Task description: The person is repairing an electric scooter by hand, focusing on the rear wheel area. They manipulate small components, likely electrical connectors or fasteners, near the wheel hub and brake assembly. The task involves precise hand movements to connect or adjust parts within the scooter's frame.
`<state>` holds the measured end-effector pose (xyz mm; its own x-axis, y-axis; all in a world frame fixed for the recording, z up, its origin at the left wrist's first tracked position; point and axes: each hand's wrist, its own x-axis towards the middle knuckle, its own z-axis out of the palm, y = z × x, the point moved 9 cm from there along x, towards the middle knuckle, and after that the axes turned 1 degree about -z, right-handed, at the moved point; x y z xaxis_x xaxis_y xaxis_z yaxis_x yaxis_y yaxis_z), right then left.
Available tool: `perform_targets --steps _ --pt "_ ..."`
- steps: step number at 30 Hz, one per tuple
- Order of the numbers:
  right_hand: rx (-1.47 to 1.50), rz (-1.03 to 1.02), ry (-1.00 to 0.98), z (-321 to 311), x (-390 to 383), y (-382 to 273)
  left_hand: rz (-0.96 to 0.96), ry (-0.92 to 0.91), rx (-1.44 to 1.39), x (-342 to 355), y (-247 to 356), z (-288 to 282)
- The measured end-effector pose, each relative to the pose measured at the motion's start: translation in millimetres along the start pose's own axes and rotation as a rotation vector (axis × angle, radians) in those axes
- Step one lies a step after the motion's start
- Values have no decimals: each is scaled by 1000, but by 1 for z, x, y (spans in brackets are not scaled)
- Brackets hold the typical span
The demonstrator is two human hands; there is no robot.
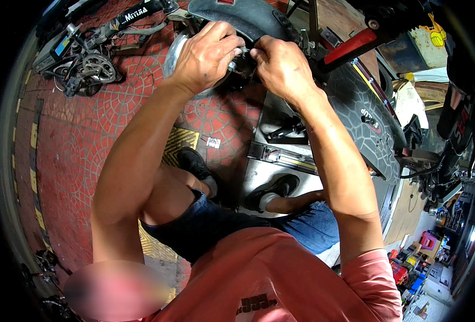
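Observation:
My left hand (pixel 208 56) is closed, with thumb and fingers pinched at a small light-coloured piece (pixel 241 51) too small to name. Right beside it, my right hand (pixel 284 67) is closed too, its thumb and forefinger pressed together; what they grip, if anything, is hidden. Both hands meet over a wheel with a silver rim (pixel 174 56). A black fender (pixel 242 15) curves just beyond my fingers. Dark parts near the wheel's middle lie in shadow below the hands, partly covered by them.
A bicycle frame with a crankset (pixel 99 68) lies at the upper left on red patterned tiles (pixel 124 96). To my right are a red bar (pixel 352 49) and a dark deck with a cracked-line pattern (pixel 363 102). A long metal-edged part (pixel 283 158) lies near my shoe (pixel 280 188).

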<state>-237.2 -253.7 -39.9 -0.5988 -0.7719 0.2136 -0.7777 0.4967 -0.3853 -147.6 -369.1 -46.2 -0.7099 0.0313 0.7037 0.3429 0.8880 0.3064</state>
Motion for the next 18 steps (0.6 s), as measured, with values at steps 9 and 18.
perform_targets --steps 9,18 --pt "38 -22 -44 4 6 3 -19 -12 -15 1 -1 -2" --pt "42 30 -10 1 3 4 21 20 -18 1 2 -3"
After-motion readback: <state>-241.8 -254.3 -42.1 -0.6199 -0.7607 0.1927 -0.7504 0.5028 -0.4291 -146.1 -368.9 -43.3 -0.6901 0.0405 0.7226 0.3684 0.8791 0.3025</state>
